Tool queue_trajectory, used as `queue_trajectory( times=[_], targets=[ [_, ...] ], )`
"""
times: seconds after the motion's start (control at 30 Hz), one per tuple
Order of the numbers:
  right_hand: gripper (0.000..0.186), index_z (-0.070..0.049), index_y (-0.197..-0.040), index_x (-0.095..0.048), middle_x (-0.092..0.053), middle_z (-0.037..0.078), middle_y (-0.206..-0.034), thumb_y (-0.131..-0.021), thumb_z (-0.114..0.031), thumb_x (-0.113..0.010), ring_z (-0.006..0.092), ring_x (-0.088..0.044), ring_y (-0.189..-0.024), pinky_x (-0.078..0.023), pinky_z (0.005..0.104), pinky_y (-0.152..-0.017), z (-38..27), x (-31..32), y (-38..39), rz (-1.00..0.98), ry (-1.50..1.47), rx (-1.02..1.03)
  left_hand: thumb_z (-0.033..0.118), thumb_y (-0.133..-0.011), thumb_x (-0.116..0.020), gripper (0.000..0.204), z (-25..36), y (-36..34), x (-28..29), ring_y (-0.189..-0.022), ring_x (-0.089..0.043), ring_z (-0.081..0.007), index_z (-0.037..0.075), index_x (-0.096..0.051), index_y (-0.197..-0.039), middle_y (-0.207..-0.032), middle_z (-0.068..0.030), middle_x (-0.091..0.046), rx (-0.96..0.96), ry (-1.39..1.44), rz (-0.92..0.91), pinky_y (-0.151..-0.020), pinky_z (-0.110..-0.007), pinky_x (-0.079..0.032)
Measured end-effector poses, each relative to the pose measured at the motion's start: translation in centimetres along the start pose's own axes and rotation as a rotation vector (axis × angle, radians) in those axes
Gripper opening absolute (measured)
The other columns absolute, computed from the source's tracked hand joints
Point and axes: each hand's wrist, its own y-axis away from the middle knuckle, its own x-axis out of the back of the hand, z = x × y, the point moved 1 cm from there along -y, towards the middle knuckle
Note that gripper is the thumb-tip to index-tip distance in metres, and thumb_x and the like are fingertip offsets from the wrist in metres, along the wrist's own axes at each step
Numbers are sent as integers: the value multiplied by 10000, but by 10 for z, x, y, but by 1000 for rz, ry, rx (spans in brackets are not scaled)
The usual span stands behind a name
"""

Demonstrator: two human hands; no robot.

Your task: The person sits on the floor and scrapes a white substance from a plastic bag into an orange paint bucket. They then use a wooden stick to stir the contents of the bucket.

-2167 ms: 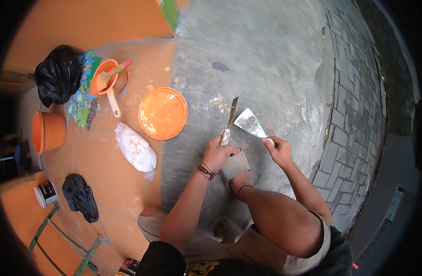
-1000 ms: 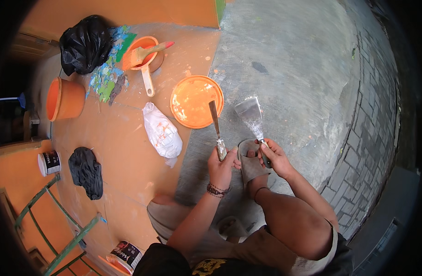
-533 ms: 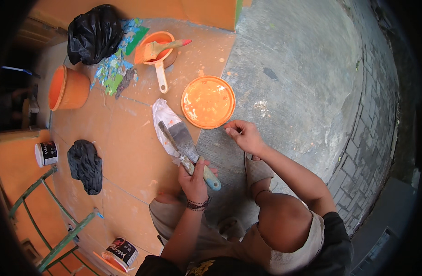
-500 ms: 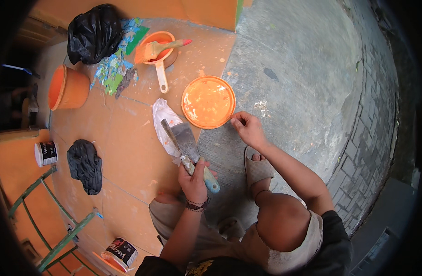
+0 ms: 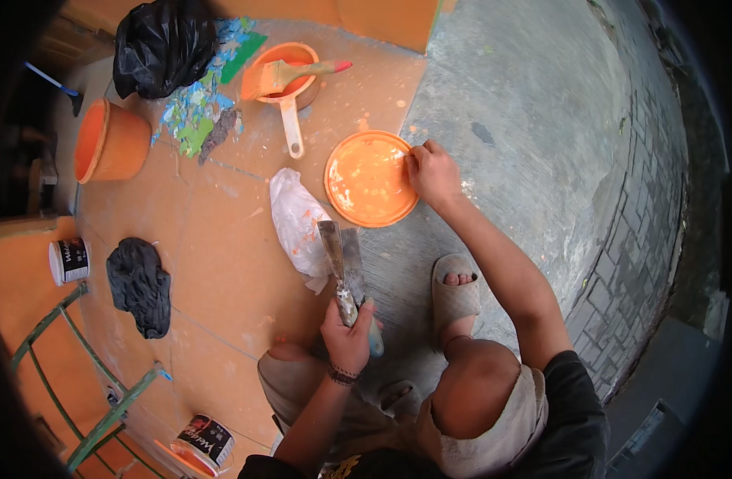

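the round orange lid [image 5: 370, 180] lies flat where the orange tiles [image 5: 214, 247] meet the grey concrete [image 5: 533, 168] — the right hand [image 5: 434, 176], its fingers curled in close, pinches the right side of its rim. the left hand [image 5: 348, 337] is wrapped around a narrow scraper [image 5: 332, 246] and a wider scraper [image 5: 353, 259], blades side by side. a crumpled white plastic bag [image 5: 294, 217] lies just beside the lid; farther out, a paintbrush [image 5: 282, 77] rests across an orange dipper [image 5: 291, 132], near paint flakes [image 5: 192, 120] and a black plastic bag [image 5: 164, 49].
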Motion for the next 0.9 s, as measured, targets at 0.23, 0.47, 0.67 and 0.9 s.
queue_trajectory(
  times=[0.23,0.47,0.67,0.9],
  targets=[
    [146,-23,-773,-631,-596,139,-802,-817,-155,-584,298,-619,-747,-523,396,-644,-5,-20,-7,-31,195,73,76,-862,-630,137,-4,-8,13,-576,-616,-116,-2,-523,-898,-748,-62,-631,37,8,11,-521,-264,-492],
    [116,12,-803,-584,-589,163,-807,-771,-88,-534,286,-632,-742,-546,362,-611,-9,-30,-4,-109,280,20,70,-859,-634,140,-4,-10,16,-570,-615,-114,-6,-526,-906,-743,-60,-631,38,22,1,-516,-260,-494],
    [131,20,-845,-548,-576,166,-809,-810,-105,-525,297,-632,-706,-546,366,-617,2,-34,-3,-119,301,58,73,-861,-633,144,-6,-11,12,-570,-616,-117,-6,-525,-915,-749,-65,-635,45,40,2,-516,-266,-500],
    [301,42,-904,-626,-648,216,-758,-874,-252,-571,359,-643,-770,-501,415,-675,56,7,-1,-50,-433,-592,77,-863,-632,153,-4,-8,0,-566,-616,-124,-4,-523,-932,-751,-71,-634,38,57,7,-513,-271,-504]
  ],
)
